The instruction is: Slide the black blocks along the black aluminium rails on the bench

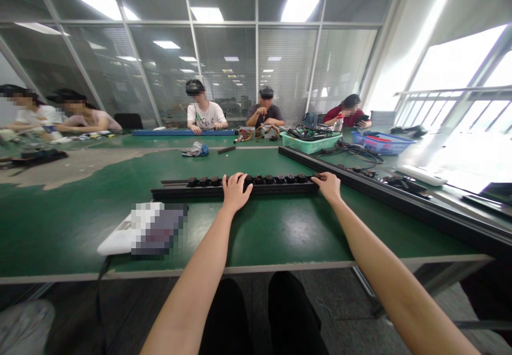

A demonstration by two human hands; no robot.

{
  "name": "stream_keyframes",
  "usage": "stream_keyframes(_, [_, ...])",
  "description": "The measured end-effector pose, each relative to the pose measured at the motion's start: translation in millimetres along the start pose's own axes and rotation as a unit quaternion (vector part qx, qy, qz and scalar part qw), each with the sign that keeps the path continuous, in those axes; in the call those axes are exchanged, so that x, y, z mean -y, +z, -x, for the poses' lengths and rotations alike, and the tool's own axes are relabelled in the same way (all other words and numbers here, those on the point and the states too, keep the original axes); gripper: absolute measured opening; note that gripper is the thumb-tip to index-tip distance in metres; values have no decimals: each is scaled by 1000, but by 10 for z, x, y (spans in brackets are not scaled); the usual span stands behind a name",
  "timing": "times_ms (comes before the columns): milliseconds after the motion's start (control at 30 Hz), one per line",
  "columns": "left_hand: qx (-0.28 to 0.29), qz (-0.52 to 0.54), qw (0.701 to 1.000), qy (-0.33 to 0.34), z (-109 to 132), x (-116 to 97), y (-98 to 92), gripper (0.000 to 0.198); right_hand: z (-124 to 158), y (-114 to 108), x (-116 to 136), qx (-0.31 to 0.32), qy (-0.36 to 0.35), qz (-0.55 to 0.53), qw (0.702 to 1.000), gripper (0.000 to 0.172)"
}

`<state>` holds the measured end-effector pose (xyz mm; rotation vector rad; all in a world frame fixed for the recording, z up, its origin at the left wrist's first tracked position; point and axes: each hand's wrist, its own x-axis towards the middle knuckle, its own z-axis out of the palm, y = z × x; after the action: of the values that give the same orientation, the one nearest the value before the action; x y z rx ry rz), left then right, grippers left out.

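- The person's knees (236, 317), in black trousers, sit just under the near edge of the green tabletop (56, 227), which suggests a seated worker pulled in close.
- A white flat object (116, 241), partly blurred out, lies left of the arms, apparently set aside to leave the space in front of the body free.
- The left hand (235, 192) reaches the black bar (276, 191) left of its middle. Its fingers (244, 180) curl narrowly over the top, apparently gripping the bar among the row of dark round knobs (276, 179).
- The bar lies across the tabletop, roughly parallel to the near edge and directly in front of the person, probably so both arms can span it.
- The right hand (328, 187) sits at the bar's right end. Its fingers (318, 180) lie close together over the edge, but whether they grip or merely rest cannot be told.
- A longer black rail (400, 205) runs diagonally along the right, seemingly kept apart from the working area.
- Beyond it, a green basket (310, 142) holds tangled wires (308, 132), and a blue tray (384, 143) sits further right, both within reach of co-workers across the tabletop.
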<state>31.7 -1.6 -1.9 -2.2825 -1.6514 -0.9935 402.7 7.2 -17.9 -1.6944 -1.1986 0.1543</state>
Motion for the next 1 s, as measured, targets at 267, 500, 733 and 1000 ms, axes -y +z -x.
stream_keyframes(267, [-9, -1, 1000, 4, 0, 27, 42, 43, 18, -13, 24, -15, 3, -4, 1000, 36])
stream_keyframes(500, [-12, 0, 1000, 6, -3, 36, 55, 42, 22, -29, 27, -16, 5, 2, 1000, 37])
stream_keyframes(733, [-10, 4, 1000, 3, -2, 28, 39, 43, 5, -22, 12, -10, 8, 5, 1000, 38])
stream_keyframes(1000, [-3, 6, 1000, 0, -2, 21, 28, 43, -7, -26, -20, -21, 9, 5, 1000, 37])
